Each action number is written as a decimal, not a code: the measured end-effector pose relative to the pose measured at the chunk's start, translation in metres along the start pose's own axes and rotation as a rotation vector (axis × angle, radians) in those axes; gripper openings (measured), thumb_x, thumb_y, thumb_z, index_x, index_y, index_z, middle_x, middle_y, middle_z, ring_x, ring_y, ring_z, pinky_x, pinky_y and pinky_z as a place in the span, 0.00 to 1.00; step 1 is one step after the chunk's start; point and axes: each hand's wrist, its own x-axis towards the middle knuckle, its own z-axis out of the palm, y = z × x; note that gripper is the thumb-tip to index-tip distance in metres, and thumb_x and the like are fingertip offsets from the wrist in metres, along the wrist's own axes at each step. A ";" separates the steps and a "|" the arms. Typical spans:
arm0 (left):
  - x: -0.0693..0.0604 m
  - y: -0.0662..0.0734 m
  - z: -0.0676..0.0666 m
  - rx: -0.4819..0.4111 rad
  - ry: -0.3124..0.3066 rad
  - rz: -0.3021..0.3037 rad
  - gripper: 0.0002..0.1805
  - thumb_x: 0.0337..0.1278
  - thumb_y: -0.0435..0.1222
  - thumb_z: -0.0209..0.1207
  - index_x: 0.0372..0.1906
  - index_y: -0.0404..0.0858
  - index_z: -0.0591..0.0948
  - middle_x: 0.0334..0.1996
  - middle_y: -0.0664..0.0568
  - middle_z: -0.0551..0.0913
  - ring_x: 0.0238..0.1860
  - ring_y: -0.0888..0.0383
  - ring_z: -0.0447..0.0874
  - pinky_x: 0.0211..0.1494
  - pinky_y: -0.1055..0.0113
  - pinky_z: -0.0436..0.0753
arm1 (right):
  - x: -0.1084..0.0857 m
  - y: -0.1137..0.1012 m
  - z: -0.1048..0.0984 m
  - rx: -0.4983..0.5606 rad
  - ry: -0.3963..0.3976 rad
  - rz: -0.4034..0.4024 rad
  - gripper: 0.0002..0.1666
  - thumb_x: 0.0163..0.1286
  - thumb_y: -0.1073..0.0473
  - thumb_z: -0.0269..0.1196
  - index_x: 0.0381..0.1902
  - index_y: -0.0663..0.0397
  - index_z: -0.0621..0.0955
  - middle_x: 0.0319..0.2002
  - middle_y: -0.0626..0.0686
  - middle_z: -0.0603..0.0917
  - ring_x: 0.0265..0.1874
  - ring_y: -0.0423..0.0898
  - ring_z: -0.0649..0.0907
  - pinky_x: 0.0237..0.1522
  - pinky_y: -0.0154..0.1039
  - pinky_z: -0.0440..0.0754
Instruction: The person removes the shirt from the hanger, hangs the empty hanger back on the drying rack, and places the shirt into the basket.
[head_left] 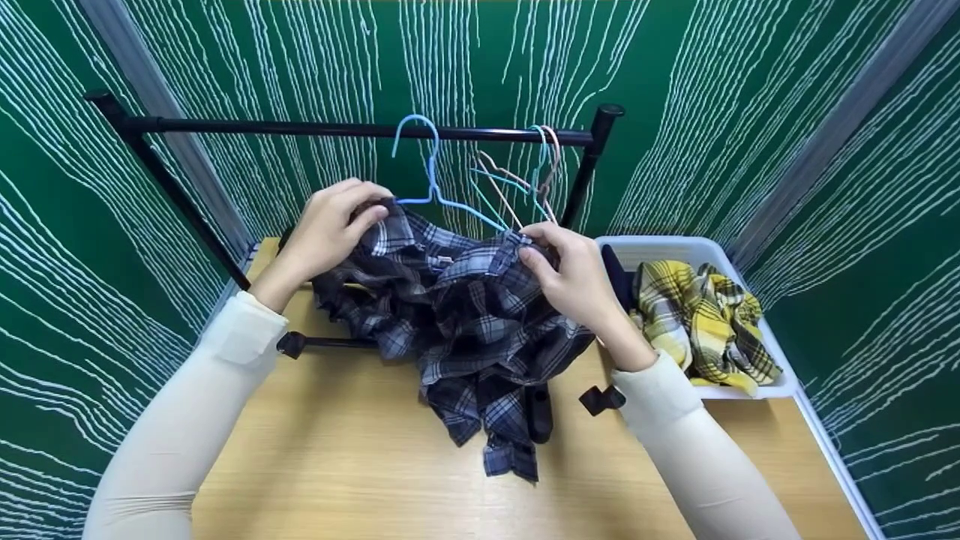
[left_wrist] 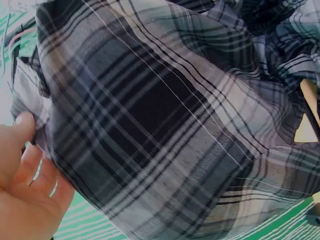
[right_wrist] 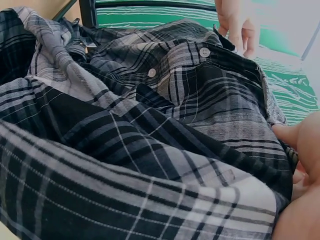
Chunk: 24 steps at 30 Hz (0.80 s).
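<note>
A dark blue-grey plaid shirt (head_left: 480, 330) hangs bunched between both hands, its lower parts drooping over the table. My left hand (head_left: 337, 221) pinches the shirt's upper left edge between thumb and fingers. On the other side, my right hand (head_left: 574, 274) pinches the upper right edge. A blue hanger (head_left: 435, 196) has its hook at the black rail, and its arms run down behind the shirt's top edge. Two white buttons (right_wrist: 204, 52) show on the cloth in the right wrist view. Fabric fills most of the left wrist view, beside the left hand's thumb and fingers.
A black clothes rack (head_left: 300, 127) crosses the back. Pink and teal hangers (head_left: 551, 161) hang at its right end. To the right stands a white basket (head_left: 784, 386) holding a yellow plaid garment (head_left: 697, 322) and something dark. The wooden table (head_left: 360, 465) extends in front.
</note>
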 end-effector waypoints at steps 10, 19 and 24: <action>-0.011 -0.027 -0.001 -0.140 -0.009 -0.107 0.13 0.75 0.45 0.65 0.54 0.44 0.87 0.49 0.50 0.91 0.54 0.53 0.86 0.65 0.52 0.78 | -0.004 0.007 -0.002 -0.002 0.023 0.012 0.07 0.74 0.65 0.68 0.48 0.57 0.88 0.38 0.51 0.89 0.33 0.43 0.80 0.39 0.37 0.74; -0.023 -0.041 0.003 -0.260 -0.026 -0.184 0.14 0.75 0.48 0.63 0.55 0.47 0.87 0.42 0.53 0.87 0.40 0.57 0.80 0.45 0.67 0.76 | -0.007 0.014 0.000 0.004 0.023 0.003 0.07 0.74 0.66 0.68 0.48 0.58 0.88 0.37 0.52 0.89 0.33 0.43 0.80 0.39 0.36 0.74; -0.026 -0.038 0.008 -0.291 -0.022 -0.193 0.14 0.76 0.48 0.63 0.56 0.49 0.88 0.44 0.54 0.88 0.39 0.57 0.79 0.42 0.68 0.75 | -0.009 0.016 0.002 0.013 0.031 0.001 0.08 0.72 0.67 0.69 0.47 0.58 0.89 0.35 0.52 0.87 0.31 0.43 0.78 0.37 0.35 0.72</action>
